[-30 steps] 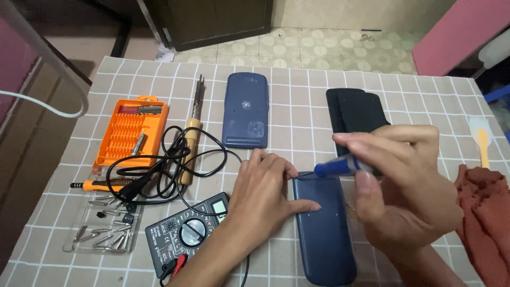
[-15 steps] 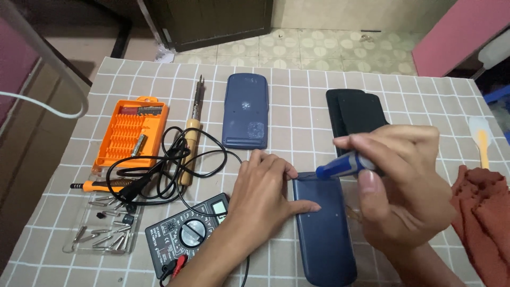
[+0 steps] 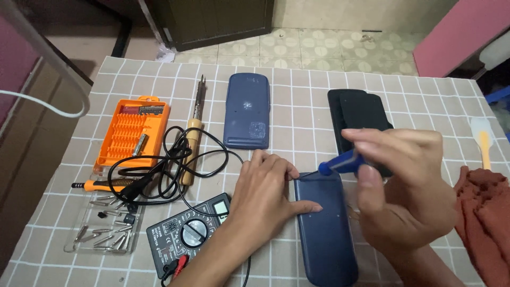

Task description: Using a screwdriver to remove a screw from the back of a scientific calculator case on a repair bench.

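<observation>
Right hand (image 3: 409,186) pinching blue screwdriver (image 3: 340,163), tip at far edge of near blue case (image 3: 325,234); left hand (image 3: 263,199) flat, open, pressing case on table (image 3: 297,111).

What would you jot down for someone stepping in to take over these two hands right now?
Left hand: flat on the near blue device, steadying its top left corner.
Right hand: gripping a blue-handled screwdriver, tip at the device's top edge.
Nearby: second blue device, black device, multimeter, soldering iron, orange bit case.
Done: near device lies face down, case shut.
Left: opening the case.
</observation>
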